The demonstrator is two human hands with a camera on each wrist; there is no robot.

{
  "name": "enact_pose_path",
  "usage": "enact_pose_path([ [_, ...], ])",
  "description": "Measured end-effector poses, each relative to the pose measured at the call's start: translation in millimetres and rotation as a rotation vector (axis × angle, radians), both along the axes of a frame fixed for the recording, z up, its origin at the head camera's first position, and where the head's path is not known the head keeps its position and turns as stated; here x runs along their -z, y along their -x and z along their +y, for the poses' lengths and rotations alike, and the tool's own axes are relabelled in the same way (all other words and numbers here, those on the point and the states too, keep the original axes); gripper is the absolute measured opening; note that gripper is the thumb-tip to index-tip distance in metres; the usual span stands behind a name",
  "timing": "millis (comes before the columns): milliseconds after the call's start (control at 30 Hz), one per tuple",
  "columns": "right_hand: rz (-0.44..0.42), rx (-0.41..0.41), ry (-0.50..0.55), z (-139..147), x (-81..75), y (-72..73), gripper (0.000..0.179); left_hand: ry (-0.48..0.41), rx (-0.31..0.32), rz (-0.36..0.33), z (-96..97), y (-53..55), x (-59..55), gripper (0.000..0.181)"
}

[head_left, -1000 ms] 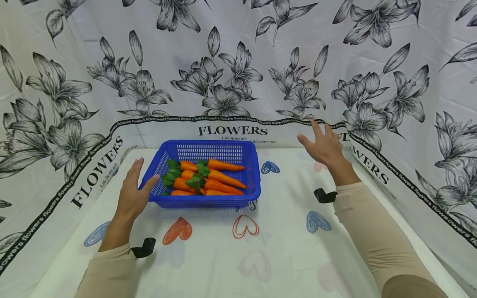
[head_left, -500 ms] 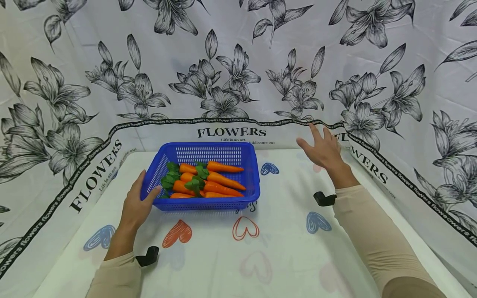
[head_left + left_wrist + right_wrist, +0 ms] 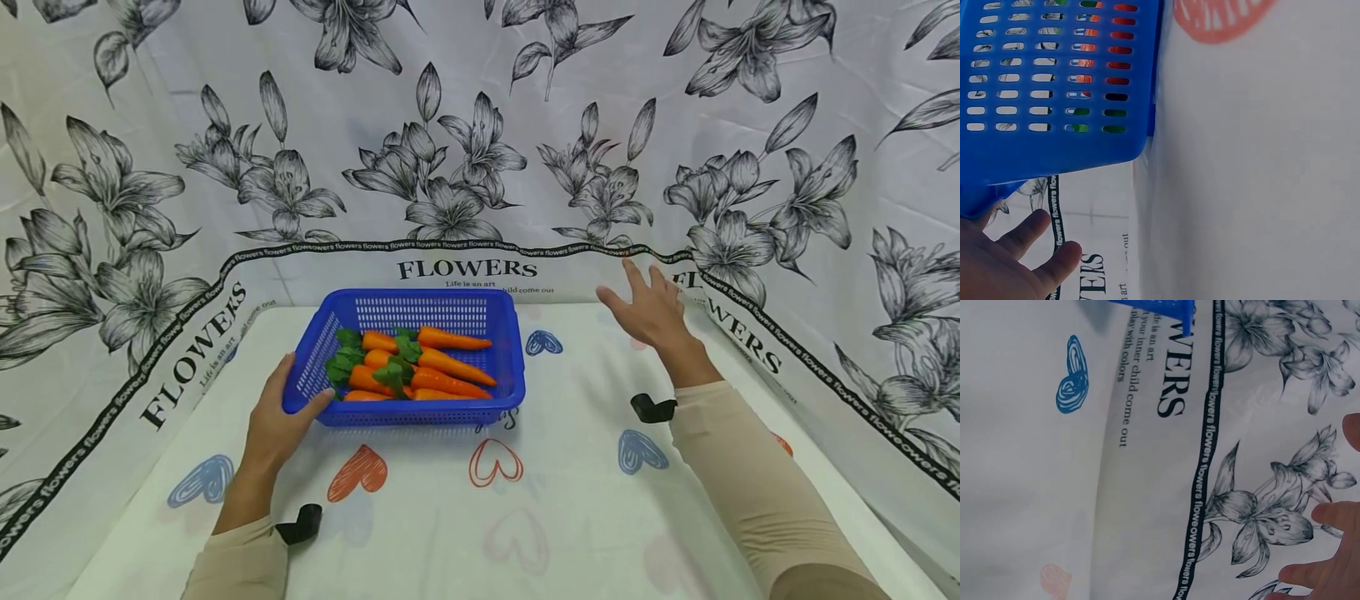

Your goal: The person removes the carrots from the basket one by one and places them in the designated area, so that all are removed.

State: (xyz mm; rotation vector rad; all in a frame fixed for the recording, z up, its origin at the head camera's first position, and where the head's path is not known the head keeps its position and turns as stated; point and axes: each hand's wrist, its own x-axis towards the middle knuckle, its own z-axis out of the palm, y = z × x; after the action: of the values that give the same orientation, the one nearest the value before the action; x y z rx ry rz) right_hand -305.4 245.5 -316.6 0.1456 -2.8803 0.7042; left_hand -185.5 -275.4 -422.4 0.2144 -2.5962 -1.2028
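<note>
A blue plastic basket (image 3: 420,414) with slotted walls stands at the back of the table. Inside lie several orange carrots (image 3: 453,365) with green leafy tops. My left hand (image 3: 279,421) is at the basket's front left corner, its thumb at the rim and its fingers along the left side. In the left wrist view two fingers (image 3: 1054,265) stretch out below the basket's wall (image 3: 1054,147); the thumb is hidden there. Off to the right, my right hand (image 3: 647,307) is raised with spread fingers, apart from the basket and holding nothing.
A white cloth (image 3: 450,533) with printed hearts covers the table. Floral curtains (image 3: 465,108) close in the back and both sides. Each wrist carries a small black mount (image 3: 654,408).
My left hand has moved right and up against the basket's left corner. The right hand stays nearly where it was. The basket keeps its place; the head view has tilted slightly.
</note>
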Motion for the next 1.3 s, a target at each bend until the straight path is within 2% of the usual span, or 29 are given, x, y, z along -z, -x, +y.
enact_pose_path([
  [167, 0.016, -0.009, 0.003, -1.8, 0.5, -2.1, 0.088, 0.008, -0.016, 0.02, 0.3, -0.3, 4.9, 0.088],
  [433, 0.086, -0.033, 0.04, -0.6, -1.3, -12.3, 0.085, 0.02, 0.006, 0.066, -1.9, 6.5, 6.6, 0.085],
  [633, 0.131, -0.115, 0.135, -8.2, -5.2, -12.4, 0.079, 0.025, -0.007, 0.068, -1.6, 5.7, 7.8, 0.084],
  [733, 0.156, -0.189, 0.256, -14.9, -7.3, -12.2, 0.073, 0.021, -0.007, 0.062, -2.8, 3.9, 8.9, 0.085],
  [867, 0.184, -0.284, 0.503, -23.9, -11.8, -13.7, 0.064, 0.016, -0.006, 0.066, -2.2, 4.6, 9.8, 0.085],
  [1000, 0.217, -0.337, 0.721, -36.2, -16.5, -12.7, 0.058, 0.015, -0.017, 0.066, -0.4, 5.4, 9.7, 0.085],
  [1100, 0.241, -0.365, 0.836, -47.6, -20.0, -10.0, 0.057, 0.013, -0.022, 0.058, 0.1, 4.7, 9.1, 0.084],
  [1300, 0.227, -0.449, 1.03, -70.2, -27.9, -4.0, 0.053, 0.017, -0.014, 0.046, -0.3, 3.9, 8.4, 0.084],
])
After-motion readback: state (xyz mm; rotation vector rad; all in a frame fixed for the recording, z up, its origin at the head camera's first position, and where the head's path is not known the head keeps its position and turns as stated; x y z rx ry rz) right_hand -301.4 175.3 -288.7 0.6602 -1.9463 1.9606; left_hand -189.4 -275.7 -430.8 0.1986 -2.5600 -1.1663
